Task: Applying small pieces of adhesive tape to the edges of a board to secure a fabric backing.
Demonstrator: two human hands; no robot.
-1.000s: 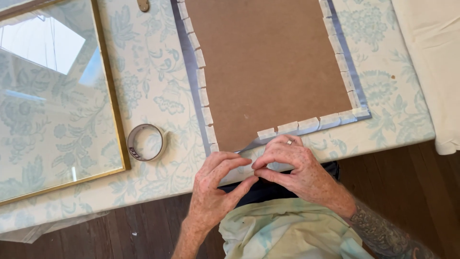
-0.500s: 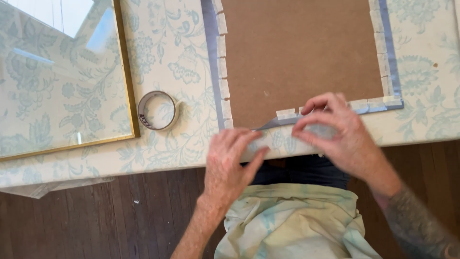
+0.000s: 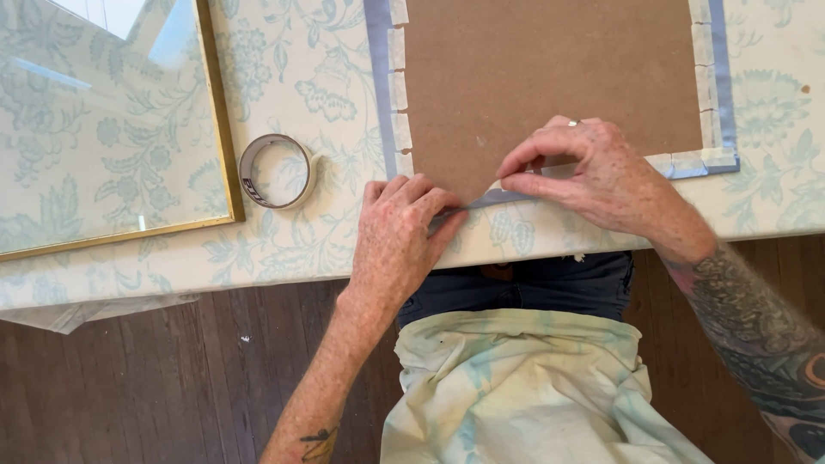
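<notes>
A brown backing board (image 3: 550, 77) lies on the floral tablecloth (image 3: 284, 232), with grey-blue fabric (image 3: 378, 86) wrapped round its edges and held by short pieces of pale tape (image 3: 397, 90). My left hand (image 3: 397, 236) presses flat on the fabric at the board's near left corner. My right hand (image 3: 593, 176) pinches a small piece of pale tape (image 3: 497, 185) at the near edge of the board, thumb and forefinger closed on it.
A roll of tape (image 3: 275, 170) sits on the cloth left of the board. A gold-framed glass pane (image 3: 103, 129) lies at the far left. The table's near edge (image 3: 215, 279) runs above a dark wooden floor (image 3: 155, 387).
The view has shifted, so the board sits further right and higher. My hands have drawn apart, the right one moving right along the near edge with the tape piece.
</notes>
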